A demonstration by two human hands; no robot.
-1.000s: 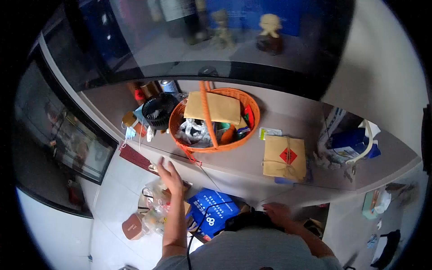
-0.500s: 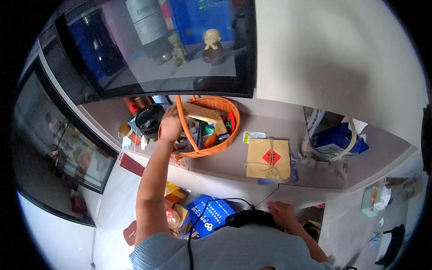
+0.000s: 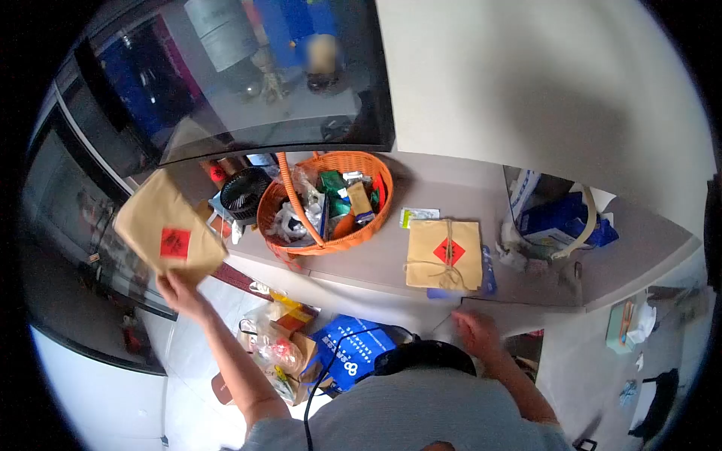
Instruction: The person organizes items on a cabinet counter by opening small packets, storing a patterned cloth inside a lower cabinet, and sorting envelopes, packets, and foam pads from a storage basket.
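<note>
My left hand (image 3: 180,295) grips the lower edge of a brown kraft-paper packet (image 3: 154,218) with a red square label. The packet is held up in the air at the left, apart from the orange wicker basket (image 3: 353,242). Plastic bags, a green packet and other small items fill that basket. A second kraft-paper packet (image 3: 429,267), tied with twine over a red label, lies on the counter. My right hand (image 3: 480,334) is low in front of the counter's edge, below this tied packet. Its fingers are curled, and whatever may be inside them is hidden.
A small black fan (image 3: 244,193) stands left of the basket. At the right is a clear bag (image 3: 519,248) with blue things by it. A blue bag (image 3: 350,349) and plastic bags (image 3: 271,342) lie on the floor. A glass-fronted cabinet (image 3: 353,139) overhangs the counter.
My left hand has lifted the kraft-paper packet out of the basket and carried it left, toward me. My right hand stays near the same place. The view has shifted slightly.
</note>
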